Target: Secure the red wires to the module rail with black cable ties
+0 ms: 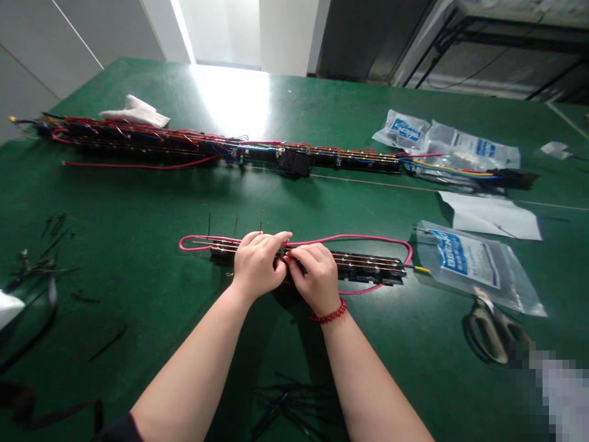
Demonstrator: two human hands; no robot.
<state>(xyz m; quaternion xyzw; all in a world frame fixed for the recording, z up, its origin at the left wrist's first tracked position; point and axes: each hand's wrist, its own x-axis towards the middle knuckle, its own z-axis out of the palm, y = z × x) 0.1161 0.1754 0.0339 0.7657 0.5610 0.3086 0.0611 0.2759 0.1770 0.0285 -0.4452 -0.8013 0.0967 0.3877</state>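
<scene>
Here | black strip (pixel 368 267): under left fingers (pixel 271 244), right fingers (pixel 307 256) | whether pinching: can't tell

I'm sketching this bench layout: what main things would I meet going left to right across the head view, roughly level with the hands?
Loose black pieces → left hand → right hand → yellow-tipped cable end → scissors
</scene>
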